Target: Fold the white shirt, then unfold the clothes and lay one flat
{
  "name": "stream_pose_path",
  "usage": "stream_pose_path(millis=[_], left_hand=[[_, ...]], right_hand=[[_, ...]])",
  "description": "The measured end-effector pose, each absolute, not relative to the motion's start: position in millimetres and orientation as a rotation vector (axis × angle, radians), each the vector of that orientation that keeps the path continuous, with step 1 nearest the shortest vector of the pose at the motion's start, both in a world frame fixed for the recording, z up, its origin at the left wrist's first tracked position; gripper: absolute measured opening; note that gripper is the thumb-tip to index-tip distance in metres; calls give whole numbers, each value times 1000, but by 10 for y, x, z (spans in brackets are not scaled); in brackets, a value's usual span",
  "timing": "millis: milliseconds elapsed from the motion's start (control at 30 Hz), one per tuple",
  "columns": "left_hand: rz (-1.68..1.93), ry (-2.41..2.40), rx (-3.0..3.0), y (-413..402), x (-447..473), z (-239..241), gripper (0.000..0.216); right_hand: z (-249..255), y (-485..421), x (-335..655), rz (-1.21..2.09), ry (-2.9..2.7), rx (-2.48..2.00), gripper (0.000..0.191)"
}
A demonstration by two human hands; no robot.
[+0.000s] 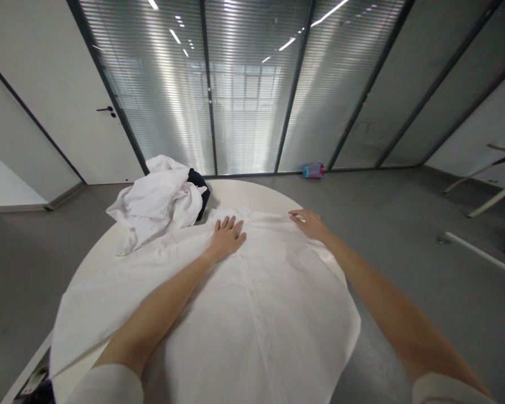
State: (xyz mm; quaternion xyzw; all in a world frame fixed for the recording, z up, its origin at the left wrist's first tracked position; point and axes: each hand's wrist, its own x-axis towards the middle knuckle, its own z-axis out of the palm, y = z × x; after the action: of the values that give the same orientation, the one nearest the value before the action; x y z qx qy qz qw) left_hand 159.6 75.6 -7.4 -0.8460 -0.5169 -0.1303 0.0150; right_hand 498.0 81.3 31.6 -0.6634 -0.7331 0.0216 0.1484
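Observation:
A white button-front shirt [219, 314] lies spread over a round table, its placket running down the middle and one sleeve stretched out to the left. My left hand [227, 238] rests flat on the shirt near the collar end, fingers spread. At the shirt's far right shoulder, my right hand [309, 224] touches the cloth with its fingers stretched toward the left. Part of the fabric beneath that hand is hidden. The shirt's right side hangs past the table edge.
The pale round table [252, 193] shows at its far rim. A crumpled heap of white cloth [164, 196] and a dark cloth [200, 191] lie at its far left. A blue and pink basket [313, 170] is on the floor by the glass wall. Chair legs [494, 196] stand at right.

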Motion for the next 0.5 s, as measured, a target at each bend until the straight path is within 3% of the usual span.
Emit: stream_pose_path(millis=[367,500], left_hand=[[-709,-1654,-2378,742,1593,-51,57],[-585,-1680,-2451,797,1588,-135,62]], right_hand=[[446,1192,4415,-129,-1907,-2314,35],[428,1141,3909,-157,-2033,-2031,40]])
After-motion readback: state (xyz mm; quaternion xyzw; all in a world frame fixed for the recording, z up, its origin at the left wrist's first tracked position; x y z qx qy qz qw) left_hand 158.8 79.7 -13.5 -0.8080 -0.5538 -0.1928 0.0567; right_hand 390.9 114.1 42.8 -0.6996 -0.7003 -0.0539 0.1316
